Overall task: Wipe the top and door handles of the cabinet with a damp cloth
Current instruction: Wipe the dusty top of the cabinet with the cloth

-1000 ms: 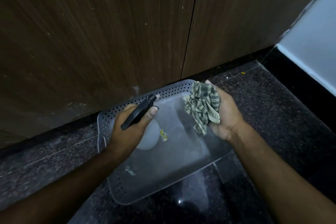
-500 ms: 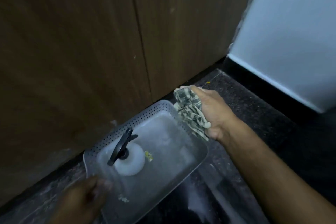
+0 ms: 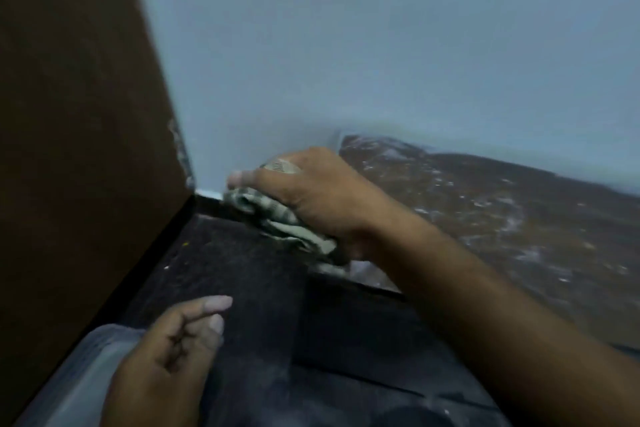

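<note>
Wood filled the left of my view: the tall, dark brown wooden cabinet side (image 3: 76,149) ran from the top edge down to the black speckled stone floor (image 3: 242,288). At the bottom left I saw a blurred corner of the pale grey plastic tray (image 3: 79,378), lying on the floor just beside the foot of the cabinet.

My left hand (image 3: 166,357) hovered over the tray's near corner, palm turned partly up, its fingers loosely curled and a little apart, with the forefinger reaching out toward the right. It held nothing.

Further right, my right hand (image 3: 311,198) was raised well apart from the left, the forearm slanting in from the lower right corner. Its fingers were clamped around the crumpled green-and-white checked cloth (image 3: 277,218), with the thumb stretched out to the left along the top of the bundle. The cloth hung in wrinkled folds below the palm, and a small patch of it showed between the knuckles. It was in the air, in front of the pale blue-grey painted wall (image 3: 381,45).

At the far right lay a brown, white-flecked surface (image 3: 502,218), too blurred for me to tell what it was.
</note>
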Tool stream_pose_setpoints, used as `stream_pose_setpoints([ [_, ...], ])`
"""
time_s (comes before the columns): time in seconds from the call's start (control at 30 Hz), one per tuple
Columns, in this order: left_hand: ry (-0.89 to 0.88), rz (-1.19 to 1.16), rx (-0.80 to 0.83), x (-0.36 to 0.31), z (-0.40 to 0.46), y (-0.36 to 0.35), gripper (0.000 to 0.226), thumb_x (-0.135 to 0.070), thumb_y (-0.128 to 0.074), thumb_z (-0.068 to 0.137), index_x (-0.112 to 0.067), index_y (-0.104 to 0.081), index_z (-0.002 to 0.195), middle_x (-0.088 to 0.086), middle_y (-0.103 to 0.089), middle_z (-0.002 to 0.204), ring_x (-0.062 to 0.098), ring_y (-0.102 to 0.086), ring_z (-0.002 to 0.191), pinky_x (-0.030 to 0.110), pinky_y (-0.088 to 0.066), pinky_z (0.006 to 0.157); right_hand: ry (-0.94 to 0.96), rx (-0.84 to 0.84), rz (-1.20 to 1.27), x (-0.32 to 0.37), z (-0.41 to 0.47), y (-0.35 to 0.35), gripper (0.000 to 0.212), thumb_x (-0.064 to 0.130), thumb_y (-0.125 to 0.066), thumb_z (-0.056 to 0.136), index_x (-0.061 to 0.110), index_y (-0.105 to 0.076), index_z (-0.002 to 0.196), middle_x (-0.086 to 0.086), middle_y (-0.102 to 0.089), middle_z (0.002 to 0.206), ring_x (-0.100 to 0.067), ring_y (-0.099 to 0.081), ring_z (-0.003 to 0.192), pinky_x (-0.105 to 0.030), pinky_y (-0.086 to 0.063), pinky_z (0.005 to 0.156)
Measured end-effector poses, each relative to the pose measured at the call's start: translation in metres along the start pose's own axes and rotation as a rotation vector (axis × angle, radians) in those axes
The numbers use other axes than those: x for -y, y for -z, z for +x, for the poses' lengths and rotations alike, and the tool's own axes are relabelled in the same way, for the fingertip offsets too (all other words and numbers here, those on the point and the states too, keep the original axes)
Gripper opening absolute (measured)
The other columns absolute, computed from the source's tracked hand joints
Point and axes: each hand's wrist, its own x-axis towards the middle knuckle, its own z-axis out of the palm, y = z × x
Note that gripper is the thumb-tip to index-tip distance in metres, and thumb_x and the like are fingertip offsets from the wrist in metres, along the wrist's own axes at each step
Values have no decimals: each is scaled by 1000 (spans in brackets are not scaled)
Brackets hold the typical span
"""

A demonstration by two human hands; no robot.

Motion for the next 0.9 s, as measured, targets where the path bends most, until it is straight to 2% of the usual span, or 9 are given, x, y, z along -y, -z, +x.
stream_pose_setpoints([
  [0.1,-218,-5,26,-36,-8,-45,15,-39,-65,82,-41,-72,95,-7,-68,81,7,-60,67,5,-43,60,-27,-84,-94,5,-41,52,40,34,-77,89,10,-60,61,-7,-53,54,-13,-46,47,-19,-36,44],
  [0.2,-411,65,146,-60,-10,-75,23,-28,-57,89,-27,-68,109,-9,-61,99,9,-60,83,8,-41,75,-196,-160,-227,11,-68,102,50,42,-78,87,-7,-66,81,-22,-65,67,-18,-56,53,-24,-46,49],
  [0.3,-540,99,230,-73,-3,-92,22,-21,-59,90,-25,-67,111,-17,-59,105,11,-60,91,10,-40,80,-350,-229,-250,9,-84,149,48,48,-78,84,2,-68,76,-18,-67,66,-19,-60,53,-25,-49,53],
  [0.37,-613,164,318,-83,-4,-107,22,-18,-61,89,-27,-67,108,-22,-59,104,9,-60,96,12,-41,83,-397,-291,-282,6,-95,172,61,59,-76,81,-1,-68,87,-21,-69,74,-22,-62,60,-33,-50,62],
  [0.5,-548,219,495,-108,-10,-132,24,-20,-63,89,-31,-65,110,-19,-60,103,11,-58,103,29,-50,85,-501,-333,-212,-10,-147,179,74,82,-60,68,13,-74,91,-9,-78,78,-24,-75,63,-38,-62,64],
  [0.63,-588,308,499,-119,-1,-162,28,-16,-66,88,-30,-64,112,-19,-58,104,6,-51,105,19,-41,89,-569,-430,143,-43,-191,161,68,66,-71,79,1,-70,97,-16,-78,82,-23,-73,65,-32,-59,60],
  [0.73,-620,273,492,-116,-10,-172,26,-18,-63,90,-32,-63,112,-22,-58,105,4,-51,107,9,-36,88,-491,-514,266,-63,-208,142,37,45,-83,80,12,-73,95,-11,-78,85,-25,-73,70,-38,-61,65],
  [0.8,-599,224,493,-109,-29,-170,24,-21,-61,91,-36,-63,110,-24,-59,105,4,-55,107,11,-39,86,-416,-673,49,-76,-215,128,22,32,-84,81,15,-74,91,-4,-78,81,-16,-74,70,-35,-61,62],
  [0.9,-539,208,470,-93,-58,-162,25,-25,-61,86,-39,-66,106,-24,-62,102,3,-59,101,8,-40,85,-417,-860,-464,-91,-215,114,18,36,-78,85,21,-69,82,6,-69,76,-10,-65,70,-29,-51,58],
])
